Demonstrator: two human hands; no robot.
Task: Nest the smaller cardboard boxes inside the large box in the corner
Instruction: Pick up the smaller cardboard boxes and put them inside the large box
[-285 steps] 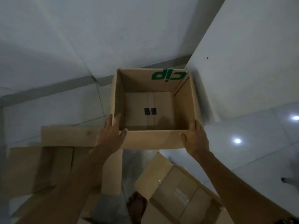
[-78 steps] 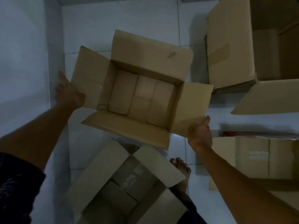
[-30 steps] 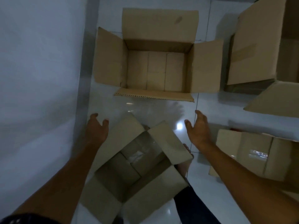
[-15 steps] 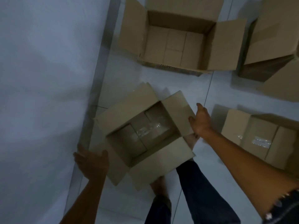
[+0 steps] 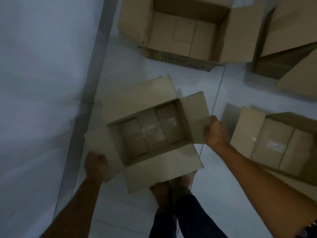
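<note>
Both hands, left (image 5: 96, 164) and right (image 5: 216, 133), have fingers clamped on opposite flaps of the small box (image 5: 151, 133) by the wall (image 5: 42, 83); a bigger open box (image 5: 185, 31) sits beyond, another box (image 5: 277, 143) to the right.

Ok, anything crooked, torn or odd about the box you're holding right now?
Nothing torn. The held box sits skewed to the floor tile lines, flaps splayed open, left hand and right hand gripping opposite flaps. Clear tape crosses its bottom seam. It's empty.
</note>
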